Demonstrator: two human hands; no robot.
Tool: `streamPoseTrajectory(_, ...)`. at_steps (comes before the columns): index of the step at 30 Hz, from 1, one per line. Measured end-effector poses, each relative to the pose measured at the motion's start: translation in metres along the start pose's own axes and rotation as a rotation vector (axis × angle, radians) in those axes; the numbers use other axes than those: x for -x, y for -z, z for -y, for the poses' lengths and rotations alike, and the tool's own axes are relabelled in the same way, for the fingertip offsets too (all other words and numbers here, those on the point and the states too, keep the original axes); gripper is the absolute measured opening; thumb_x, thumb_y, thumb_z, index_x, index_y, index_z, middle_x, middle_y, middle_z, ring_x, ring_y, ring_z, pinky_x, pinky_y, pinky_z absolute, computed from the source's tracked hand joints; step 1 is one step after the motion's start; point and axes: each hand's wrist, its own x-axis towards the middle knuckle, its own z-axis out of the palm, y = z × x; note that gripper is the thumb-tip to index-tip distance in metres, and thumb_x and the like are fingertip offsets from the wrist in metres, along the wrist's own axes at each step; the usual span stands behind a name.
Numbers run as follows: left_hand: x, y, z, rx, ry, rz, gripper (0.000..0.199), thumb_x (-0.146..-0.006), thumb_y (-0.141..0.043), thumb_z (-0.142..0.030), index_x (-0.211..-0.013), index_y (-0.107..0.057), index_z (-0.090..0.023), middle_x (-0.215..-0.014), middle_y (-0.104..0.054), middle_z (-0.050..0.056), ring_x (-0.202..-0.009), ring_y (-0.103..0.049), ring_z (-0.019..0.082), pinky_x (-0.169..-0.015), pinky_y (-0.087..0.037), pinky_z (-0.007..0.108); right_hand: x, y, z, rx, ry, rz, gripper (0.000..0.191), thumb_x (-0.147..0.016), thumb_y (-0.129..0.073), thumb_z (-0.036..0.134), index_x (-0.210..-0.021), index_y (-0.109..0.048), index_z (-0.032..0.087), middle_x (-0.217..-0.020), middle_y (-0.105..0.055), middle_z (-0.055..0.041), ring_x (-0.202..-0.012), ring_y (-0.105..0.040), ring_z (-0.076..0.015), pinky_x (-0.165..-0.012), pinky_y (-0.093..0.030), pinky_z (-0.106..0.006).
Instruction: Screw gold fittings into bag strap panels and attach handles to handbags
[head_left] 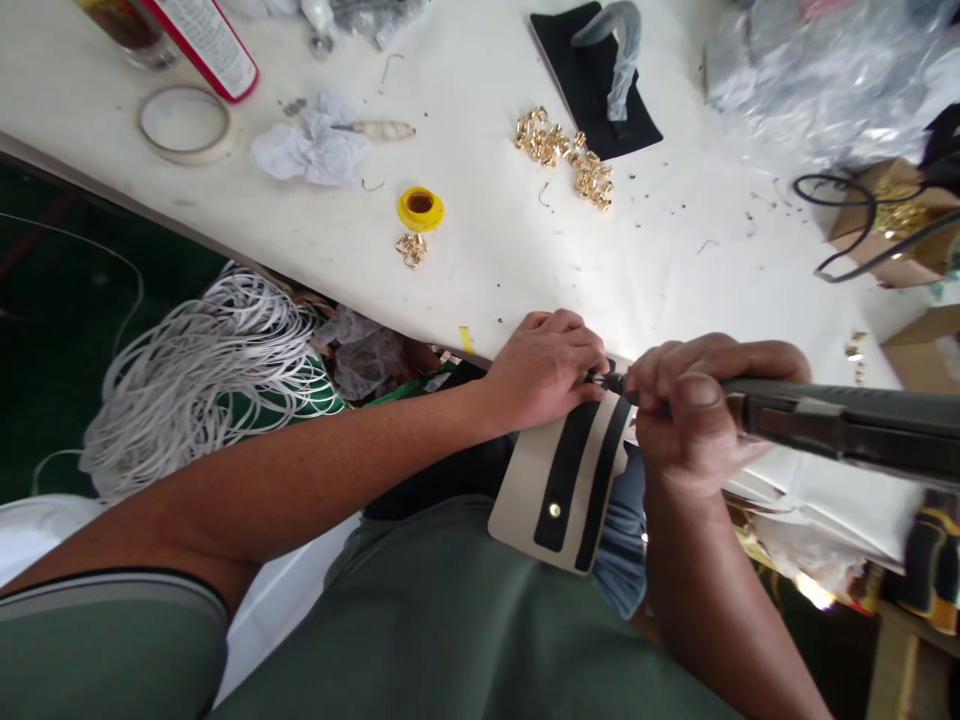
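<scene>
My left hand [541, 368] grips the upper end of a beige leather panel [521, 495] at the table edge, fingers bent around a small metal fitting there. Two black straps [564, 470] run along the panel, one with a round gold-coloured stud [554, 510] near its lower end. Wrapped in my right hand [697, 410] is a long dark electric screwdriver [847, 408], lying almost level. Its tip points left and meets the fitting beside my left fingertips; the exact contact is too small to make out.
Gold-coloured hardware [544, 138] lies near a black panel with a wrapped handle [622, 60]. A yellow ring [421, 209], a tape roll [184, 122] and an awl [382, 130] are on the table [480, 60]. Boxes [892, 225] stand right; white cord [202, 380] is piled below left.
</scene>
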Motion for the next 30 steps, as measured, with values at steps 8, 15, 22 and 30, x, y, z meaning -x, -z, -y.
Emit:
streamPoseTrajectory(8,-0.002,0.004,-0.004,-0.02,0.01,0.028,0.018,-0.09,-0.078,-0.038,-0.101,-0.073,-0.024,-0.118,-0.078,0.002,-0.123,-0.058,0.028,-0.101,-0.037,0.046,-0.009,-0.005,-0.005,-0.131,0.067,-0.058,0.029,-0.082,-0.08,0.031,-0.079,-0.053,0.025,-0.059,-0.051,0.0086,-0.041,-0.045,-0.0098,-0.041,-0.043,-0.027)
streamPoseTrajectory(15,-0.004,0.002,-0.003,-0.032,0.009,0.037,0.015,-0.09,-0.077,-0.036,-0.099,-0.073,-0.024,-0.115,-0.078,0.003,-0.121,-0.057,0.029,-0.1,-0.037,0.047,-0.008,-0.003,-0.007,-0.045,0.042,-0.038,0.032,-0.085,-0.077,0.038,-0.077,-0.048,0.027,-0.058,-0.047,0.0085,-0.041,-0.045,-0.011,-0.041,-0.044,-0.029)
streamPoseTrajectory(22,-0.003,0.002,-0.003,-0.026,0.01,0.042,0.016,-0.091,-0.076,-0.036,-0.1,-0.073,-0.024,-0.117,-0.077,0.003,-0.122,-0.057,0.03,-0.1,-0.037,0.048,-0.01,-0.006,-0.006,-0.037,0.021,-0.083,0.03,-0.083,-0.076,0.035,-0.076,-0.047,0.027,-0.056,-0.046,0.0085,-0.039,-0.042,-0.0107,-0.039,-0.042,-0.029)
streamPoseTrajectory(30,-0.001,0.0,-0.005,-0.058,0.0,0.019,0.018,-0.088,-0.08,-0.037,-0.098,-0.073,-0.023,-0.116,-0.078,0.001,-0.123,-0.059,0.028,-0.1,-0.038,0.047,-0.001,-0.011,-0.013,-0.068,0.091,-0.199,0.027,-0.087,-0.075,0.031,-0.078,-0.049,0.026,-0.058,-0.047,0.009,-0.044,-0.048,-0.0116,-0.046,-0.043,-0.029)
